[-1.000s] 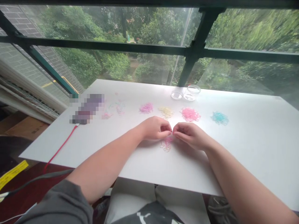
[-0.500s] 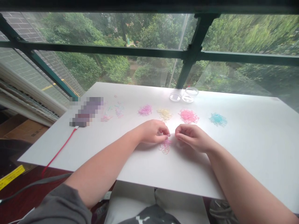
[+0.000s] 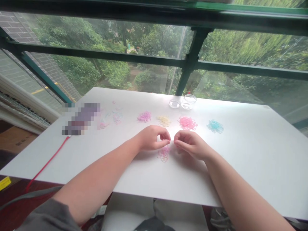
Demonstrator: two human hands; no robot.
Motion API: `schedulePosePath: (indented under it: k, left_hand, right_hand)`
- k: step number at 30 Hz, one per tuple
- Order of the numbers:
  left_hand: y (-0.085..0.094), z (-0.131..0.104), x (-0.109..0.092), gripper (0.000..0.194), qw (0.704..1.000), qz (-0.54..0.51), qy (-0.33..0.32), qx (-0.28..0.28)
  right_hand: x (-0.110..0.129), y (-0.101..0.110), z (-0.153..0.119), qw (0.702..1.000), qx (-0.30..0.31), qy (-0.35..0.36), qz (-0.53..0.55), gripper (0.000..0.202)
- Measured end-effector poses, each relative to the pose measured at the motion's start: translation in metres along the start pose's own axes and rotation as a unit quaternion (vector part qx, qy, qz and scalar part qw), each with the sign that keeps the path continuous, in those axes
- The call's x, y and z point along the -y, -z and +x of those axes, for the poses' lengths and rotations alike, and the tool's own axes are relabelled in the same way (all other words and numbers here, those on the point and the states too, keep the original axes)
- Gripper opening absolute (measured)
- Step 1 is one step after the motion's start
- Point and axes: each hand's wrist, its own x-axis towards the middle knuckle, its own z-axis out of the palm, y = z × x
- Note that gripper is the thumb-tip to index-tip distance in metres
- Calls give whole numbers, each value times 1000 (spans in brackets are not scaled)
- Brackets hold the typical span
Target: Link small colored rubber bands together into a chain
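My left hand [image 3: 155, 138] is closed in a pinch, thumb against fingertip, above a small mixed pile of pink and pale loop bands [image 3: 164, 154]. My right hand [image 3: 191, 142] faces it from the other side, its thumb and fingers also pressed together. A narrow gap separates the two sets of fingertips. Whatever either pinch holds is too small to make out now. Beyond the hands lie sorted piles of small bands: purple [image 3: 144, 116], yellow [image 3: 164, 121], pink [image 3: 187, 123] and blue [image 3: 215, 126].
Clear round containers [image 3: 190, 98] stand at the white table's [image 3: 252, 154] back edge by the window. Loose mixed bands [image 3: 117, 118] lie on the left, beside a blurred-out phone-like object [image 3: 83, 118] with a red cable [image 3: 48, 160].
The view has tilted and shifted slightly, moving the scene left in the picture. My fingertips are closer together. A small reddish loop seen at my left fingertips no longer shows clearly.
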Motion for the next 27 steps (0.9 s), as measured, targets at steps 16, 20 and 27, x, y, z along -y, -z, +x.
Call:
schedulePosePath:
  k: [16,20,27]
  left_hand:
    - [0,0,-1,10,999,1,-2,-40]
    - [0,0,-1,11,999,0,-10,-44]
    - [-1,0,-1,12,999,-4,-8,-53]
  right_hand:
    - [1,-1,2,989,-64,82,-108,11]
    - [0,-2,2,985,-83,96,-116,10]
    - [-1,-6,4,981,-105,114,-118,10]
